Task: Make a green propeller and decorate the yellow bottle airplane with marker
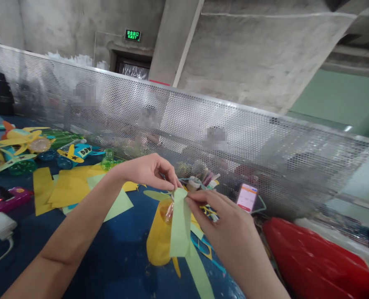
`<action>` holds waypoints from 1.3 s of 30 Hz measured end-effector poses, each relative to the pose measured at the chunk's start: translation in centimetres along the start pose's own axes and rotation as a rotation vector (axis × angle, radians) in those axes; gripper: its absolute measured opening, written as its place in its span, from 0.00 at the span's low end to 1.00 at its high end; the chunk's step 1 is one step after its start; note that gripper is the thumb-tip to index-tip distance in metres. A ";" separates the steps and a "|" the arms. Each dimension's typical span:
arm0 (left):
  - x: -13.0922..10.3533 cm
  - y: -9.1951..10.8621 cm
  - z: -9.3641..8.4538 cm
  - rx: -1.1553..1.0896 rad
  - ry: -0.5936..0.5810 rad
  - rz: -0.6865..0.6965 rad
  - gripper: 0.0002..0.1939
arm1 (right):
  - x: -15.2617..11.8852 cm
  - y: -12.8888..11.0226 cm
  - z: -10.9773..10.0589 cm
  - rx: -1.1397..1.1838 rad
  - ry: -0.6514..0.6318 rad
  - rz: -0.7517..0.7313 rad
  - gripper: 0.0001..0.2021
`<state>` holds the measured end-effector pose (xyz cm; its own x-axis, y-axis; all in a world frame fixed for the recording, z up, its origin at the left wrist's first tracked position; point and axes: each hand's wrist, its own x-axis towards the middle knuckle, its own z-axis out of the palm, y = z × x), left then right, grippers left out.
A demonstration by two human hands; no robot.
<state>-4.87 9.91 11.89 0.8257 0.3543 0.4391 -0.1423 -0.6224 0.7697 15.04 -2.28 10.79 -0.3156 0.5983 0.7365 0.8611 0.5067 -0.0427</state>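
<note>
A pale green paper strip [180,232] hangs upright in front of me, its top edge pinched between the fingertips of both hands. My left hand [159,172] comes over from the left, wrist bent, thumb and fingers closed at the strip's top left. From the right, my right hand [223,218] grips the top right edge between thumb and forefinger. Just behind the strip is a clear bottle wrapped in yellow paper [157,245], with a green leaf-shaped paper piece [156,195] near its top. Another pale green strip [201,274] slants down below; whether it joins the first I cannot tell.
Yellow paper sheets [70,187] lie on the blue table at left, near a magenta power strip [14,202]. Several decorated bottle planes [78,152] stand behind. A perforated metal screen [184,124] borders the far side. A phone [247,197] and red plastic [315,253] are at right.
</note>
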 end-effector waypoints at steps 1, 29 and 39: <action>0.0 -0.1 0.0 -0.011 -0.004 0.000 0.04 | 0.0 0.0 0.0 0.000 -0.001 -0.001 0.08; 0.2 0.5 0.4 0.168 -0.012 -0.032 0.10 | 0.3 0.4 0.0 0.036 -0.034 0.083 0.10; 0.4 2.0 1.8 0.391 -0.040 0.068 0.20 | 0.1 -1.1 0.7 0.018 -0.032 0.125 0.19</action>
<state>-3.83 7.54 12.79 0.8432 0.2801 0.4589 0.0144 -0.8650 0.5015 13.75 -2.40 10.42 -0.2193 0.6769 0.7026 0.8874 0.4377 -0.1446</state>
